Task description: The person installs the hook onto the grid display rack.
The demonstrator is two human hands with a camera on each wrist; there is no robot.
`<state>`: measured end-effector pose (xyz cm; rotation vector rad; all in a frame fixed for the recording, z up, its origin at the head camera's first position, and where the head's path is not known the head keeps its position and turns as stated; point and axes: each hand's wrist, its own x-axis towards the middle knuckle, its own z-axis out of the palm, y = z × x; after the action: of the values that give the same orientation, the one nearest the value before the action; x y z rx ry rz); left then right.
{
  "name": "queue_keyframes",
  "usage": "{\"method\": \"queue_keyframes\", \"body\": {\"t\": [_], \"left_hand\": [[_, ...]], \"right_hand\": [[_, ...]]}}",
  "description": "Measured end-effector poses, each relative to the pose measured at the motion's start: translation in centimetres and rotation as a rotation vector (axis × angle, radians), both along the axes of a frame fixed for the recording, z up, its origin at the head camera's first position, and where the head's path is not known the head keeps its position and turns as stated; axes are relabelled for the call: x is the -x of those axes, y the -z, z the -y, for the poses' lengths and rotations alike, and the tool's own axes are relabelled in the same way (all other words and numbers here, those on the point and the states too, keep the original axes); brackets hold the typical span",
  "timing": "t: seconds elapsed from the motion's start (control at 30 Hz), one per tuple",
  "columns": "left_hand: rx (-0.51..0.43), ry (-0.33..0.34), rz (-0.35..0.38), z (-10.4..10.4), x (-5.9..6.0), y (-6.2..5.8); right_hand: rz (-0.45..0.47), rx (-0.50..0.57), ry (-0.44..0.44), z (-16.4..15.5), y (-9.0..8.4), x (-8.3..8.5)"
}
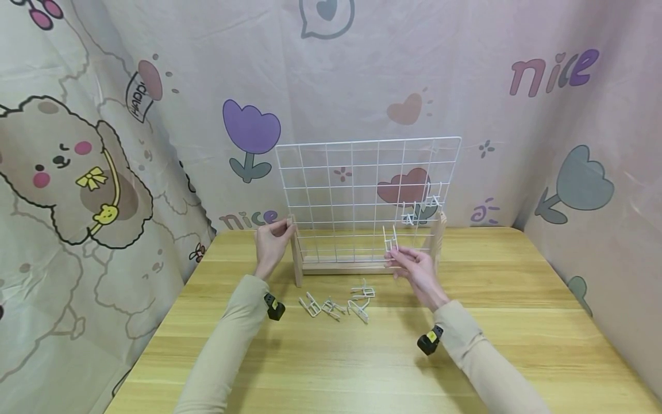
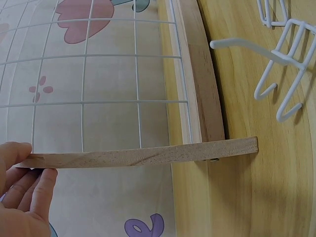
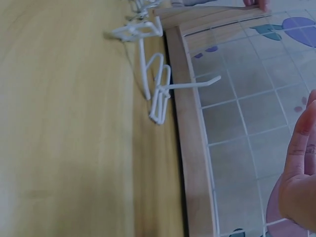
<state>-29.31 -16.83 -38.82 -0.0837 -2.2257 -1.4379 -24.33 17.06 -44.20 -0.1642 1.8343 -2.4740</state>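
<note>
At the grid's lower right, the right hand point(image 1: 416, 270) is pinching a white wire hook point(image 1: 390, 238) against the white wire grid panel point(image 1: 362, 190); hanging step, seating judged next. The left hand point(image 1: 271, 241) is gripping the pale wooden upright point(image 1: 296, 253). Spare white wire hooks point(image 1: 336, 305) are lying on the wooden desk point(image 1: 517, 322).

Makeshift home craft booth: cartoon-print fabric backdrop point(image 1: 155, 144), wooden table point(image 1: 362, 356).
</note>
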Motion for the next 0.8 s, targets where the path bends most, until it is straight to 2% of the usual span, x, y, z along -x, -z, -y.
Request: {"method": "queue_keyframes", "body": {"t": [0.4, 0.67, 0.8], "left_hand": [[-0.011, 0.005, 0.004, 0.0, 0.0, 0.0], [0.0, -0.007, -0.042, -0.1, 0.1, 0.2], [0.001, -0.013, -0.038, -0.1, 0.1, 0.1]], "right_hand": [[-0.035, 0.07, 0.031, 1.1, -1.8, 0.5], [-0.055, 0.107, 0.041, 1.4, -2.8, 0.8], [-0.061, 0.128, 0.037, 1.6, -3.2, 1.0]]}}
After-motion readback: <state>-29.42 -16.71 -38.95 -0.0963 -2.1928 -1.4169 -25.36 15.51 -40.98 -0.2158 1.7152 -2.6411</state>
